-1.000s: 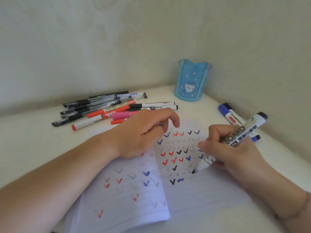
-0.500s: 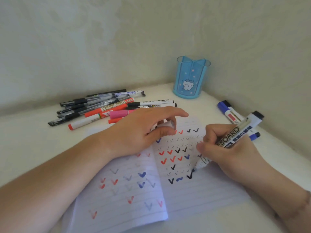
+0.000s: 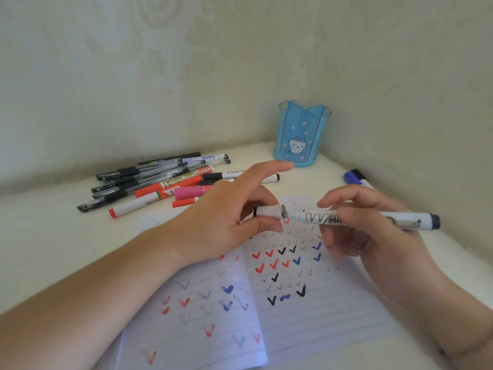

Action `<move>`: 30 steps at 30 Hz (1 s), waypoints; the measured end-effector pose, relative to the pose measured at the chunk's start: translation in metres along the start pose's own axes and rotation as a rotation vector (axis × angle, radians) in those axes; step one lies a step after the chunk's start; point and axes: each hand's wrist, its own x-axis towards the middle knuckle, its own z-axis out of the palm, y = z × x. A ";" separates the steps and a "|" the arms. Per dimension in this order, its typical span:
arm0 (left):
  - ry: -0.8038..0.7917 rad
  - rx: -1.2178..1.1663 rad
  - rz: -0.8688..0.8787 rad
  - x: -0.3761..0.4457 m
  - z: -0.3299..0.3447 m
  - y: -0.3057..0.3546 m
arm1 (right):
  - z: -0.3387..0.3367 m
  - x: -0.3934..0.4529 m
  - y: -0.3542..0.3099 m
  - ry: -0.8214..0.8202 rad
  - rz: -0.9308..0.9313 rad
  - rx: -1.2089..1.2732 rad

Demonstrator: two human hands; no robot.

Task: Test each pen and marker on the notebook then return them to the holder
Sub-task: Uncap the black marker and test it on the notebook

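Observation:
My right hand (image 3: 370,231) holds a white whiteboard marker (image 3: 400,219) level above the open notebook (image 3: 306,324), its black end pointing right. My left hand (image 3: 226,222) pinches the marker's white cap (image 3: 269,211) right at the marker's tip; the index finger sticks out straight. The notebook pages carry several red, blue and black check marks. The blue translucent pen holder (image 3: 302,134) with a cartoon face stands in the back corner and shows no pens inside.
A pile of several black pens and red, pink and white markers (image 3: 160,182) lies on the table left of the hands. A blue-capped marker (image 3: 354,178) lies by the right wall. Walls close in behind and at right.
My right hand lifted the marker off the page, where a new black check mark stands, and turned it level. My left hand came off the notebook and brought the cap to the tip.

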 end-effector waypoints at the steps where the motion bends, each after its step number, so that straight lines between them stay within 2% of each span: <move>1: -0.008 0.001 0.015 0.000 0.000 0.001 | 0.002 0.000 0.000 -0.020 0.010 -0.012; 7: -0.045 0.091 0.130 -0.004 0.004 0.007 | 0.007 0.001 0.004 -0.074 -0.036 -0.003; 18: -0.008 -0.061 0.168 -0.010 0.011 0.013 | 0.009 -0.006 0.005 -0.162 -0.152 0.007; 25: -0.013 -0.127 0.066 0.000 0.007 0.006 | 0.007 0.001 0.003 -0.089 -0.103 -0.123; 27: 0.007 -0.138 0.038 0.000 0.006 0.006 | 0.007 0.003 0.004 -0.016 -0.144 -0.212; 30: 0.024 0.077 -0.027 0.000 0.000 -0.005 | -0.011 0.009 0.003 0.117 -0.315 -0.380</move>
